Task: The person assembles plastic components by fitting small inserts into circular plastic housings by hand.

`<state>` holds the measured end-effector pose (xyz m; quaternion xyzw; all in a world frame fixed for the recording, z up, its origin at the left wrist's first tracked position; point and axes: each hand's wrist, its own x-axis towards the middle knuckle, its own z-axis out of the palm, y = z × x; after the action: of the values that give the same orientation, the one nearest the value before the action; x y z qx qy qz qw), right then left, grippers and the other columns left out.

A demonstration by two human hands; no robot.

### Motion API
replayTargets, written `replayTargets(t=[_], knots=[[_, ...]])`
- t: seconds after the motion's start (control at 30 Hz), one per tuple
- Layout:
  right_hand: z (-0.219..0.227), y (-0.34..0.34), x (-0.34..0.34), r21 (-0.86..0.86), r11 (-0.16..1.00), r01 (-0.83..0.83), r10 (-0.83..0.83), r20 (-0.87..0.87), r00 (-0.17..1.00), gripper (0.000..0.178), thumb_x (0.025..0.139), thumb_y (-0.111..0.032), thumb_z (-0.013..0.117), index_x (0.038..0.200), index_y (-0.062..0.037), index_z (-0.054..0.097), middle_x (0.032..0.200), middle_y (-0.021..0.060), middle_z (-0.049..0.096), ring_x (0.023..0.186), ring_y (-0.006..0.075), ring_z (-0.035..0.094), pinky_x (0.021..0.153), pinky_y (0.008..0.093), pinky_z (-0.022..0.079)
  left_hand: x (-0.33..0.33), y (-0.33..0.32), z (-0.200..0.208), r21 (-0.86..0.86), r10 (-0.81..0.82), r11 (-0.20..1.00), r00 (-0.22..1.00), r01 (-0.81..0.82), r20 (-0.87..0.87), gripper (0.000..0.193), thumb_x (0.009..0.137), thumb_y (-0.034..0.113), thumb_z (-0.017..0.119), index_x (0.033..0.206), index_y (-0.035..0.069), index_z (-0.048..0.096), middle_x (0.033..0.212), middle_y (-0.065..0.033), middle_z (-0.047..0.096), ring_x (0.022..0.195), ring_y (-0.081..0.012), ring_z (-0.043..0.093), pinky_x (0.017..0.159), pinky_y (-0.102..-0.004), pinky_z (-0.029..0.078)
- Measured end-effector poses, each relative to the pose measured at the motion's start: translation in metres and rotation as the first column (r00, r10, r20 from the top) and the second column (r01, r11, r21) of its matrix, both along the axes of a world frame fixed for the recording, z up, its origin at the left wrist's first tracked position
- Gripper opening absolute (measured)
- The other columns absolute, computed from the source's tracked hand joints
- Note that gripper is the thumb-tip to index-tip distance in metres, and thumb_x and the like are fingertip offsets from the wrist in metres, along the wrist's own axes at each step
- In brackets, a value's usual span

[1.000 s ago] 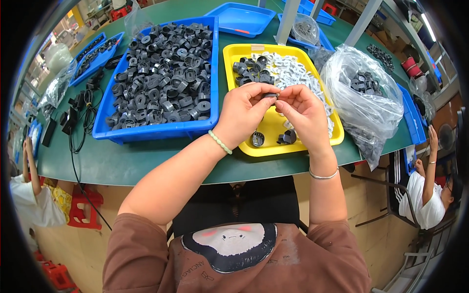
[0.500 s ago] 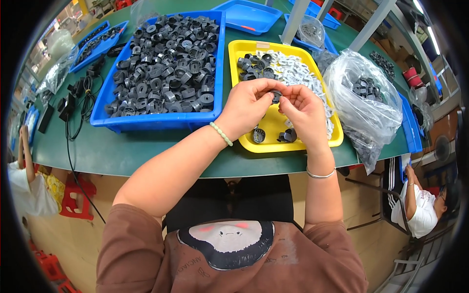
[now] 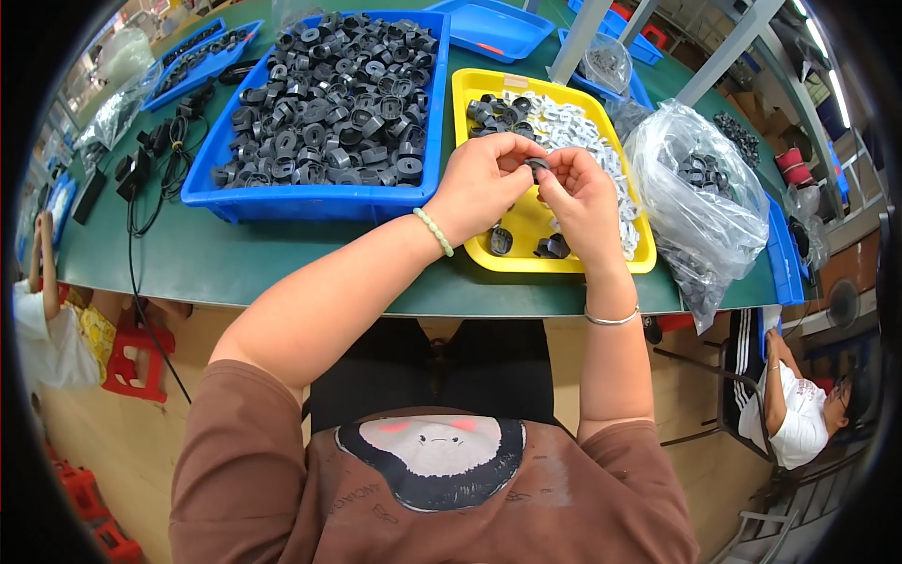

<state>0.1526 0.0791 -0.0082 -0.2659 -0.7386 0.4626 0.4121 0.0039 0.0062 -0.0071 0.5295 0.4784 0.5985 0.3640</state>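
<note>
Between my two hands, above the yellow tray (image 3: 507,261), is a small dark grey plastic part (image 3: 536,166). My left hand (image 3: 487,183) pinches it from one side, and my right hand (image 3: 584,193) grips it from the other with closed fingers. Fingers hide much of the part. Under them the tray bears dark plastic parts (image 3: 498,115) at its far left and a heap of small white plastic pieces (image 3: 562,120) along its right side. Two dark parts lie near its front edge, one a dark housing (image 3: 501,241), the other a darker piece (image 3: 552,246).
Left of the tray stands a large blue bin (image 3: 310,203) full of dark plastic parts. A clear plastic bag (image 3: 695,188) with dark parts lies to the right. Black cables (image 3: 174,169) run over the green table (image 3: 282,254). Metal posts (image 3: 578,42) rise behind. Other people sit at both sides.
My hands stay together over the yellow tray, and the dark part between the fingertips shows more now. The whole view has shifted slightly.
</note>
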Motion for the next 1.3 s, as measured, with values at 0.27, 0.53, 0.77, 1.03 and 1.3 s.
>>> replayTargets(t=[0.27, 0.53, 0.77, 1.03, 1.3], knots=[[0.003, 0.001, -0.004, 0.006, 1.0, -0.03, 0.03, -0.062, 0.998, 0.011, 0.087, -0.001, 0.064, 0.097, 0.0007, 0.058, 0.085, 0.0, 0.062, 0.073, 0.0055, 0.057, 0.067, 0.0193, 0.047, -0.005, 0.003, -0.002, 0.053, -0.044, 0.998, 0.998, 0.042, 0.044, 0.029, 0.089, 0.0, 0.058, 0.118, -0.001, 0.06, 0.108, -0.0059, 0.067, 0.094, -0.0096, 0.064, 0.085, -0.0242, 0.052], [-0.002, 0.008, -0.007, 0.123, 0.991, -0.061, 0.054, 0.058, 0.997, 0.012, 0.086, 0.0, 0.066, 0.096, 0.0004, 0.06, 0.082, -0.0004, 0.064, 0.072, 0.0052, 0.058, 0.066, 0.0202, 0.048, -0.008, 0.008, -0.014, 0.075, -0.033, 0.997, 0.997, 0.027, 0.075, 0.031, 0.089, -0.002, 0.052, 0.119, -0.002, 0.058, 0.106, -0.0076, 0.066, 0.097, -0.0115, 0.064, 0.086, -0.0253, 0.052], [-0.003, -0.001, -0.001, 0.2, 0.98, -0.001, -0.01, 0.055, 0.998, 0.013, 0.089, -0.004, 0.065, 0.099, 0.0033, 0.061, 0.082, 0.0033, 0.067, 0.071, 0.0081, 0.062, 0.065, 0.0214, 0.05, -0.005, 0.004, -0.012, 0.063, 0.049, 0.997, 0.999, -0.05, 0.01, 0.027, 0.089, 0.001, 0.051, 0.112, -0.001, 0.065, 0.104, -0.007, 0.066, 0.088, -0.0118, 0.064, 0.083, -0.0259, 0.051], [0.0, 0.002, -0.002, -0.006, 0.99, -0.144, 0.144, 0.054, 0.988, 0.017, 0.095, -0.005, 0.059, 0.109, 0.0045, 0.06, 0.091, 0.0057, 0.067, 0.075, 0.0104, 0.064, 0.069, 0.0226, 0.052, -0.008, 0.007, -0.012, 0.199, 0.093, 0.978, 0.981, -0.059, -0.171, 0.027, 0.088, 0.004, 0.054, 0.108, 0.005, 0.072, 0.109, -0.0087, 0.063, 0.097, -0.0153, 0.062, 0.085, -0.0273, 0.05], [-0.005, 0.003, -0.002, 0.222, 0.975, 0.023, -0.063, 0.174, 0.983, 0.015, 0.092, -0.003, 0.061, 0.105, 0.0029, 0.062, 0.081, 0.0015, 0.064, 0.069, 0.0087, 0.06, 0.065, 0.0221, 0.05, -0.002, 0.004, -0.009, 0.182, 0.03, 0.983, 0.998, -0.019, -0.061, 0.027, 0.084, 0.004, 0.058, 0.107, 0.005, 0.073, 0.106, -0.01, 0.065, 0.093, -0.0167, 0.064, 0.084, -0.0278, 0.051]])
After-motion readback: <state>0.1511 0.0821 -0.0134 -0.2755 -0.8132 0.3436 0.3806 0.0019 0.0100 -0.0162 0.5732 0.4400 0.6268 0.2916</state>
